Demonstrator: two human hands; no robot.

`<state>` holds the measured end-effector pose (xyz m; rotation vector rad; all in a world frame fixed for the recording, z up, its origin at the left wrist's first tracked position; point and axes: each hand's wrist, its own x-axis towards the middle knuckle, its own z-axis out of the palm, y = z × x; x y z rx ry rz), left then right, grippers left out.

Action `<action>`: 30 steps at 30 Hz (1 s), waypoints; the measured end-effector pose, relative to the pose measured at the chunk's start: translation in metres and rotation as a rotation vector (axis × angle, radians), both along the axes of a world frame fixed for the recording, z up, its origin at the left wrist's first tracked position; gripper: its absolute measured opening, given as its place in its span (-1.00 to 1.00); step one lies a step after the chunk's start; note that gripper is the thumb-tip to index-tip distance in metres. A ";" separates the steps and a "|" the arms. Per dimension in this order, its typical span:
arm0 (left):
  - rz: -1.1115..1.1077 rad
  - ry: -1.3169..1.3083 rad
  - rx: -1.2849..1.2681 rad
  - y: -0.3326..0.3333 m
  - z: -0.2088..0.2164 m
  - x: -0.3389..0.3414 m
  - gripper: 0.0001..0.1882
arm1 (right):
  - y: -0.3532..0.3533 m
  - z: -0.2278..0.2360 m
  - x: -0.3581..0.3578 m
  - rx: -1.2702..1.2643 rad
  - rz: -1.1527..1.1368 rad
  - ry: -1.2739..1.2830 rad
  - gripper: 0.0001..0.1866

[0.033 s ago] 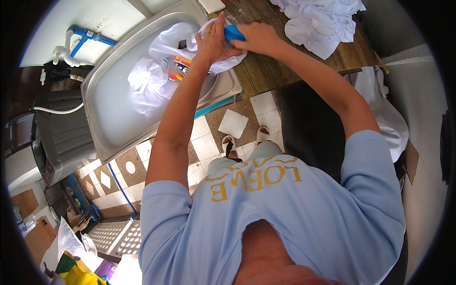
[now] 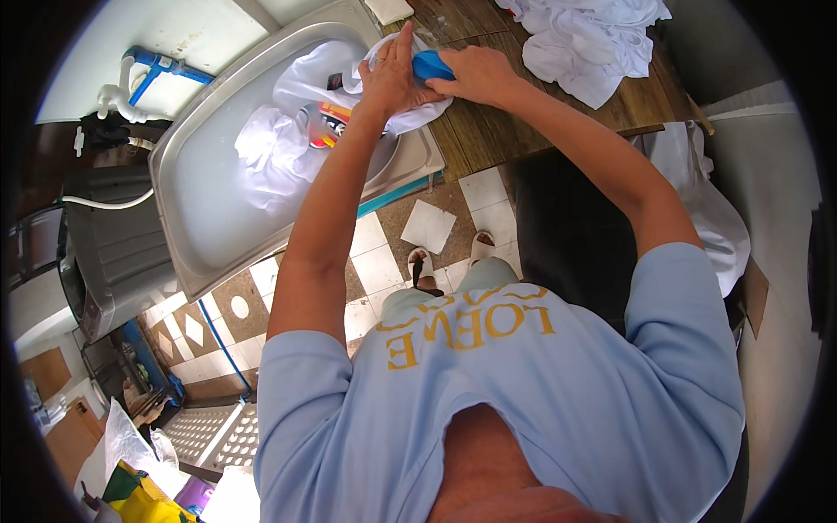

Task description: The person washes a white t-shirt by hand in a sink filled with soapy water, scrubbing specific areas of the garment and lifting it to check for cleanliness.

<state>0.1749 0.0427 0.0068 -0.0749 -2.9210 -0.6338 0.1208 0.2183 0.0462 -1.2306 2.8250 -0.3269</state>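
Observation:
My left hand (image 2: 390,85) lies flat on a wet white garment (image 2: 314,71) at the sink's right end, its fingers stretched out and the thumb reaching right. From the right, my right hand (image 2: 481,75) grips a blue scrub brush (image 2: 429,65) against the cloth, close to my left thumb. The brush's underside is hidden. The garment has a small dark label and trails left into the metal sink (image 2: 427,157). Another bunched white cloth (image 2: 272,148) lies in the cloudy water. Between the cloths sits a printed orange, yellow and blue item (image 2: 330,124), partly behind my left forearm.
Right of the sink is a wooden counter (image 2: 475,135) with a heap of white clothes (image 2: 593,52). White fabric (image 2: 689,183) hangs below its right end. Blue and white pipes (image 2: 157,65) run left of the sink, above a grey appliance (image 2: 118,231). Patterned tiles (image 2: 379,270) cover the floor.
My right hand and the blue brush have shifted slightly right and toward me. My left hand stays in place on the garment.

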 end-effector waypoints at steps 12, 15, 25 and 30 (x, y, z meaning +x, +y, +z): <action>0.011 -0.001 0.024 0.001 0.004 0.001 0.42 | -0.001 0.004 -0.005 -0.021 0.036 0.043 -0.51; 0.008 0.038 0.042 0.011 0.006 -0.002 0.36 | -0.011 0.004 -0.041 -0.065 -0.040 0.168 -0.48; 0.001 0.121 0.177 0.012 0.001 0.004 0.13 | 0.006 -0.004 -0.069 -0.494 -0.417 0.122 -0.60; 0.005 0.210 0.191 0.009 -0.008 0.001 -0.41 | 0.008 -0.024 -0.006 -0.625 -0.176 0.478 -0.69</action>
